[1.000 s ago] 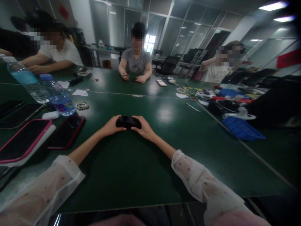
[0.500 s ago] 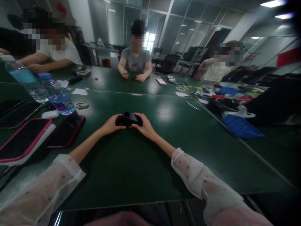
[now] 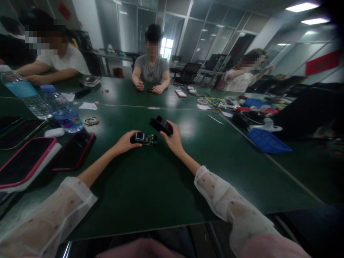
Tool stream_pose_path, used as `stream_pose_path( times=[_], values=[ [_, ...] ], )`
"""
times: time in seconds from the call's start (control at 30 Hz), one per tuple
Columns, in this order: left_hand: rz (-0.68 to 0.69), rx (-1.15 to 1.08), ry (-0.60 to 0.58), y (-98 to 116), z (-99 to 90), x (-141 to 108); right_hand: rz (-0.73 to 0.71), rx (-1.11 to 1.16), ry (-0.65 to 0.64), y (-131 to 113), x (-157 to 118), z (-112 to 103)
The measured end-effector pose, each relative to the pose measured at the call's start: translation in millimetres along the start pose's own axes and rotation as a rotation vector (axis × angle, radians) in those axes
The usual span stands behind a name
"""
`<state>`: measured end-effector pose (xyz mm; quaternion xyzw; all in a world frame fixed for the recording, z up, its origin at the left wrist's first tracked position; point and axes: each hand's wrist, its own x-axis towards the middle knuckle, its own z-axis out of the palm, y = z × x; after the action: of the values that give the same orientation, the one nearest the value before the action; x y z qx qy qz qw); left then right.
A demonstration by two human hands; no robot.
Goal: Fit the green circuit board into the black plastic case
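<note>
My left hand is closed on the left end of a circuit board, which carries a small square screen and green electronic parts. Black material shows at the board's left end, partly behind my fingers. In my right hand is a black plastic housing, tilted and gripped at its right end between thumb and fingers. The housing is apart from the board, above and to the right of it. Both hands are over the middle of the green table.
Phones, a pink-cased phone and water bottles stand or lie at left. A metal ring lies behind. A wrench, cables and a blue tray are at right. Several people sit or stand around.
The black housing has come off the circuit board. My right hand has carried it up and to the right, while my left hand keeps the now exposed board. The view has shifted slightly.
</note>
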<state>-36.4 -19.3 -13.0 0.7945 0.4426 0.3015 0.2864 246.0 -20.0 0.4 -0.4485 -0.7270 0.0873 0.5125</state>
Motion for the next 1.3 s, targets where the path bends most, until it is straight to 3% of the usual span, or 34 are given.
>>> stream_pose_path(
  times=[0.2,0.37,0.57,1.3],
  values=[
    [-0.012,-0.022,-0.004,-4.8,0.6,1.8,0.126,-0.172,0.05,28.6,-3.6,-16.7],
    [-0.016,-0.027,-0.004,-0.5,0.0,-0.2,0.233,-0.299,-0.044,40.0,-5.9,-14.5],
    [0.005,-0.023,0.011,-2.2,1.7,0.2,0.204,-0.453,-0.171,43.0,-5.8,-9.5],
    [-0.03,-0.024,-0.022,-0.6,-1.2,-4.5,0.152,-0.407,-0.132,44.7,-10.8,-9.0]
  ],
)
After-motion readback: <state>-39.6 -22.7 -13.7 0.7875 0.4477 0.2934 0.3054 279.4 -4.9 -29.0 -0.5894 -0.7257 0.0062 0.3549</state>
